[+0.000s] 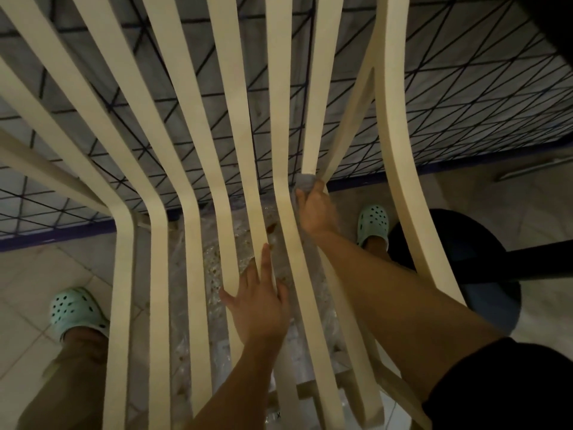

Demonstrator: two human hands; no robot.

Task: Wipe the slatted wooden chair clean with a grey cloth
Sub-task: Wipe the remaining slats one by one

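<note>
Two hands are on the slatted wooden chair point(122, 274), each with its own job. The right hand point(314, 209) has its fingers curled round the grey cloth point(306, 180), pinching it against one slat point(322, 103), apparently so the cloth wraps the slat and cleans more than one face as it slides. Its arm is stretched well forward, with a black sleeve at the shoulder end.

Nearer the body, the left hand point(260, 305) lies open, fingers straight and spread across the slats beside the one being wiped. It is most likely bracing the chair against the push of the wiping.

Out from the hands, the slats fan away over a grey surface crossed with dark lines point(124, 119). A mint clog stands to either side, one left point(74, 308) and one right point(373, 221), on the tiled floor point(31, 290). A dark round stool point(465, 243) stands right of the right hand.
</note>
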